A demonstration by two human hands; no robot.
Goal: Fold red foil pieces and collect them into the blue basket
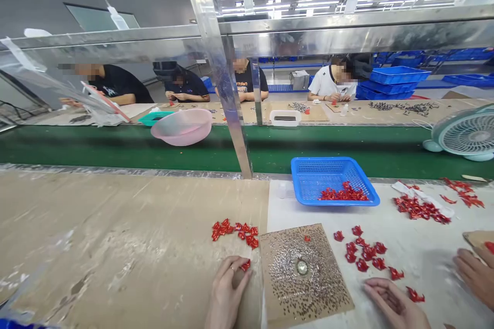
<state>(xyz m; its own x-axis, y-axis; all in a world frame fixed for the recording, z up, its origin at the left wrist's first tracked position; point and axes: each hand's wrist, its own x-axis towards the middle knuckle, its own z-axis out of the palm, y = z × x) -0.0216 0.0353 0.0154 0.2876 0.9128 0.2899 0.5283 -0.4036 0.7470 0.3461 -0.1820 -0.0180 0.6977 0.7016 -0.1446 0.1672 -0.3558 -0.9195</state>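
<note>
My left hand [226, 288] rests on the table left of the board, thumb and fingers closed around a small red shiny piece [246, 265]. Just beyond it lies a cluster of similar red pieces [226, 228]. Between my hands is a brown square board [278, 313] scattered with tiny dark shiny bits, with a round pale clear object [301, 267] at its middle. My right hand [395, 304] is right of the board, fingertips and thumb drawn together; whatever may be between them is hidden. Several loose red pieces [368, 252] lie beyond it.
A blue basket [297, 185] holds more red pieces; another pile [419, 209] lies to its right. At the right edge is another person's hand [476, 272]. Behind run a green belt [116, 146], a pink basin [183, 128], a fan [469, 133] and a metal post [227, 77]. Several co-workers sit opposite.
</note>
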